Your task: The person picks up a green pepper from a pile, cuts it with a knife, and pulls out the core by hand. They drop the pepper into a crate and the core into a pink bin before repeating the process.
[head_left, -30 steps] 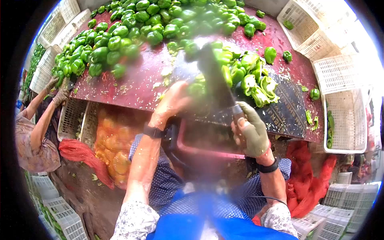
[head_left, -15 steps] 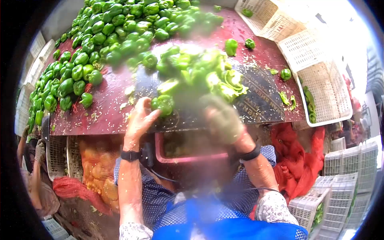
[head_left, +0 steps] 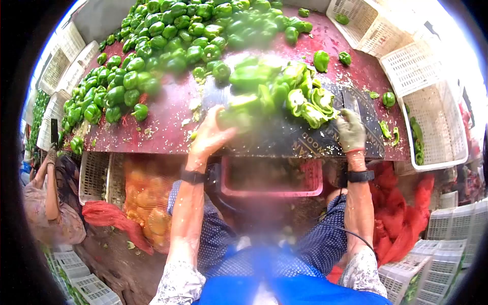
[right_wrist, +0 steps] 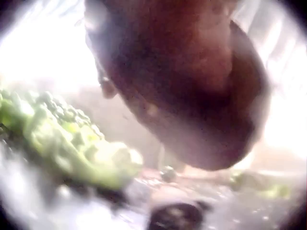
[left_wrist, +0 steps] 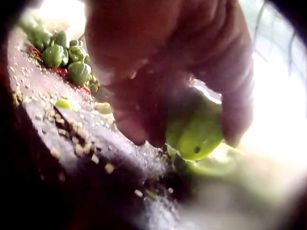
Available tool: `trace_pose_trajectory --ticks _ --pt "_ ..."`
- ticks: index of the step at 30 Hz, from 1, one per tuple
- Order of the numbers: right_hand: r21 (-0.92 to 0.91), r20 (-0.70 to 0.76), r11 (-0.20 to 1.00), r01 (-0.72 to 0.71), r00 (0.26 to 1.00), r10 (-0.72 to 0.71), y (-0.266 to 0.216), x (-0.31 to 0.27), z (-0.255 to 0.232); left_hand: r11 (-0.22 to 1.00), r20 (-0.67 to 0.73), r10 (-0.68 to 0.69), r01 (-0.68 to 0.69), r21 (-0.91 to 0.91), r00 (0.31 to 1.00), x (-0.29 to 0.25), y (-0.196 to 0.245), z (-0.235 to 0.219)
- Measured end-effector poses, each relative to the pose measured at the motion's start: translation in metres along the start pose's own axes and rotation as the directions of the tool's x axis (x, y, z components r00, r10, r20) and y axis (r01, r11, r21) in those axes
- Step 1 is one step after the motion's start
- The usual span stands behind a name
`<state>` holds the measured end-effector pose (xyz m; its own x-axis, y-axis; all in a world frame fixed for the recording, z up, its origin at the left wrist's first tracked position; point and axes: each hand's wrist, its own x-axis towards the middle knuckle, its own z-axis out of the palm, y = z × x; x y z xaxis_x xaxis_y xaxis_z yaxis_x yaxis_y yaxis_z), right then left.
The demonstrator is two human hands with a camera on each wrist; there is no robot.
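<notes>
My bare left hand point(head_left: 211, 133) pinches a green bell pepper point(left_wrist: 196, 136) between thumb and fingers, low over the black board point(head_left: 264, 137). In the head view this pepper is blurred and overlaps a heap of cut bell peppers point(head_left: 315, 107), whose pale insides show. Right of the heap, my gloved right hand point(head_left: 352, 133) grips a knife point(head_left: 351, 103) close over the board, blade pointing away from me. The handle is mostly hidden under the glove. The right wrist view shows the hand point(right_wrist: 187, 96) dark against glare, with cut peppers to its left.
Whole green peppers point(head_left: 173, 30) pile up at the back and left of the red table point(head_left: 168, 129). White crates point(head_left: 437, 117) stand on the right. A pink-rimmed tub point(head_left: 272, 193) sits below the front edge. Another person point(head_left: 51, 203) works at far left.
The right hand, with the knife, has moved from the middle out to the right, beside the cut peppers. The left hand has moved slightly forward with a pepper. The head view has swung about.
</notes>
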<state>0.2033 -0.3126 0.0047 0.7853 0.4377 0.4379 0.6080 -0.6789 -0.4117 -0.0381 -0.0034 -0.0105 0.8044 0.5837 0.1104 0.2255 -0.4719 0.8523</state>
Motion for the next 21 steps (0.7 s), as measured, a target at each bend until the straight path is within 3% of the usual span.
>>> trace_pose_trajectory --ticks 1,2,4,5,6,7,8,10,11,12,13,15,16,17,19,21 --pt "0.251 0.112 0.967 -0.045 0.994 0.017 -0.026 -0.004 0.001 0.992 0.043 -0.058 0.062 -0.111 0.997 -0.003 0.010 -0.003" --pt "0.444 0.188 0.894 -0.059 0.982 -0.028 -0.049 -0.013 0.009 0.910 0.137 -0.078 0.127 -0.394 0.987 -0.004 0.009 0.001" --pt "0.682 0.256 0.730 -0.047 0.950 -0.179 -0.096 -0.030 0.010 0.897 0.194 0.113 -0.016 -0.442 0.975 -0.008 0.024 0.005" --pt "0.741 0.255 0.672 -0.009 0.929 -0.269 -0.119 -0.034 0.001 0.893 0.215 0.140 -0.029 -0.450 0.966 -0.011 0.028 0.013" --pt "0.770 0.302 0.635 -0.071 0.916 -0.264 -0.134 -0.034 -0.002 0.888 0.237 0.167 -0.041 -0.458 0.957 -0.013 0.032 0.022" --pt "0.791 0.352 0.596 -0.136 0.899 -0.262 -0.142 -0.036 -0.002 0.910 0.258 0.171 -0.053 -0.411 0.951 -0.017 0.045 0.026" --pt "0.833 0.468 0.444 -0.331 0.850 -0.244 -0.138 -0.038 0.009 0.933 0.235 0.221 -0.135 -0.334 0.946 -0.022 0.059 0.029" --pt "0.834 0.509 0.383 -0.396 0.820 -0.260 -0.137 -0.042 0.024 0.943 0.181 0.334 -0.325 -0.077 0.925 -0.022 0.068 0.040" --pt "0.834 0.526 0.351 -0.425 0.806 -0.272 -0.135 -0.041 0.029 0.918 0.215 0.395 -0.391 -0.061 0.893 -0.019 0.064 0.043" --pt "0.780 0.576 0.453 -0.431 0.779 -0.250 -0.131 -0.038 0.033 0.895 0.234 0.438 -0.444 -0.028 0.868 -0.018 0.059 0.048" --pt "0.761 0.601 0.468 -0.449 0.761 -0.246 -0.128 -0.037 0.035 0.869 0.252 0.479 -0.495 0.003 0.841 -0.017 0.055 0.053" --pt "0.717 0.655 0.499 -0.488 0.716 -0.241 -0.125 -0.037 0.035 0.881 0.280 0.462 -0.473 -0.031 0.842 -0.017 0.051 0.056" --pt "0.722 0.660 0.456 -0.520 0.715 -0.231 -0.126 -0.036 0.034 0.885 0.292 0.456 -0.464 -0.044 0.841 -0.017 0.051 0.055" --pt "0.728 0.662 0.413 -0.547 0.716 -0.220 -0.127 -0.034 0.031 0.911 0.318 0.397 -0.326 -0.254 0.861 -0.015 0.052 0.054" --pt "0.769 0.628 0.312 -0.558 0.751 -0.205 -0.128 -0.034 0.030 0.794 0.401 0.294 0.013 -0.608 0.868 -0.012 0.054 0.051" --pt "0.834 0.549 0.189 -0.519 0.813 -0.192 -0.130 -0.037 0.032 0.822 0.448 0.215 0.086 -0.563 0.868 -0.007 0.047 0.043"
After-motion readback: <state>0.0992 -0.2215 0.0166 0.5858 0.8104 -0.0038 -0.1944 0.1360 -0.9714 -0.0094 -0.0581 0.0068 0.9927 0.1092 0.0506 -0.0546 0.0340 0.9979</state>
